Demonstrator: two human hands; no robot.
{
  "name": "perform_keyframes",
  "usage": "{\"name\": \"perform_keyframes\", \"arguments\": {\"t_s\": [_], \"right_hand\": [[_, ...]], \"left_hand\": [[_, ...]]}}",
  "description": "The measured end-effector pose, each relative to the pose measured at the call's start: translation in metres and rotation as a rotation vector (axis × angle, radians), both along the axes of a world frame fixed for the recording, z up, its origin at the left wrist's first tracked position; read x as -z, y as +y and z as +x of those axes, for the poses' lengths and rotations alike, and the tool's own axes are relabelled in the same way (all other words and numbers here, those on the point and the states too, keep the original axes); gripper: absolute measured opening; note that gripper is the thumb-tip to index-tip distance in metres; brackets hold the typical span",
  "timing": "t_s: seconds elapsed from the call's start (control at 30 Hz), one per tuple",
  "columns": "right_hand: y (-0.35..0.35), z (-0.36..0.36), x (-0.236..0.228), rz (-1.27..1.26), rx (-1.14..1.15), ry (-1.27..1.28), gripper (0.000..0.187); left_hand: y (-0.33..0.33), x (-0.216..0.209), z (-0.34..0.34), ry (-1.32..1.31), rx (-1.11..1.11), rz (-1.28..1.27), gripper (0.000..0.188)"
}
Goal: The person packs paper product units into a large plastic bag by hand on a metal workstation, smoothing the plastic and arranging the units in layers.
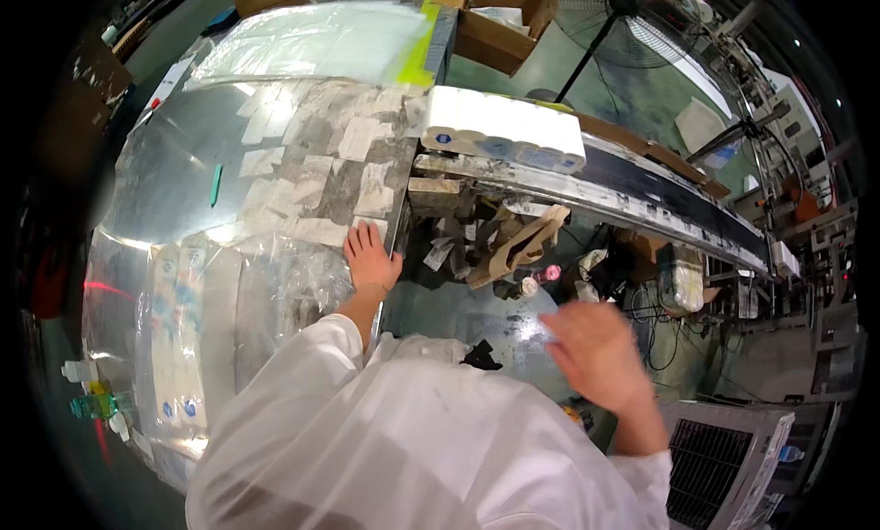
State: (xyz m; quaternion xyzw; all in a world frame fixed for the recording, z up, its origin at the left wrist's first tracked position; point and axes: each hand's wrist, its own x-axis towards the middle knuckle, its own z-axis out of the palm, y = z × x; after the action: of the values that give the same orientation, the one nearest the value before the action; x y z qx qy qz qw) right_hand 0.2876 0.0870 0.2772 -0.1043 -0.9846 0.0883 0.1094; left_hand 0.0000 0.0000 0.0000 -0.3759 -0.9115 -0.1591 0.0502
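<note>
My left hand (371, 258) lies flat on the right edge of the metal table (170, 186), its fingers spread on worn strips of pale tape. My right hand (600, 356) hangs in the air over the floor to the right, blurred by motion. Its fingers look loosely stretched and apart, with nothing seen in them. Beyond both hands, a long white pack of rolls (500, 126) in clear wrap rests at the table end of a conveyor belt (660, 195). Neither hand touches it. Clear plastic film (293, 273) lies crumpled on the table beside my left forearm.
A thin green tool (216, 185) lies on the table. Wrapped white packs (179, 319) sit at its near left, stacked white film bags (312, 44) at its far end. Cardboard scraps (518, 246) litter the floor under the conveyor. A grey grilled unit (724, 461) stands at lower right.
</note>
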Motion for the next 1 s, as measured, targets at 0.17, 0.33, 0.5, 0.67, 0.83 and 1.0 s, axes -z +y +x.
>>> {"name": "perform_keyframes", "arguments": {"t_s": [0.17, 0.33, 0.5, 0.67, 0.83, 1.0], "right_hand": [[-0.037, -0.062, -0.101, -0.151, -0.425, 0.412, 0.025], [-0.047, -0.121, -0.091, -0.330, -0.631, 0.791, 0.032], [-0.019, -0.180, -0.082, -0.559, -0.599, 0.393, 0.029], [0.159, -0.294, 0.025, -0.448, -0.258, 0.185, 0.033], [0.323, -0.337, 0.175, -0.417, 0.224, 0.296, 0.035], [0.300, -0.397, 0.252, -0.230, 0.083, 0.385, 0.038]], "left_hand": [[0.009, 0.005, 0.005, -0.035, 0.040, 0.023, 0.070], [0.014, 0.000, 0.002, -0.060, 0.043, 0.063, 0.068], [0.015, -0.002, -0.001, -0.082, 0.060, 0.134, 0.067], [0.008, 0.002, -0.008, -0.124, 0.024, 0.175, 0.058], [0.030, 0.003, -0.027, -0.370, -0.239, 0.351, 0.047], [0.072, -0.015, -0.082, -0.795, -0.511, 0.723, 0.045]]}}
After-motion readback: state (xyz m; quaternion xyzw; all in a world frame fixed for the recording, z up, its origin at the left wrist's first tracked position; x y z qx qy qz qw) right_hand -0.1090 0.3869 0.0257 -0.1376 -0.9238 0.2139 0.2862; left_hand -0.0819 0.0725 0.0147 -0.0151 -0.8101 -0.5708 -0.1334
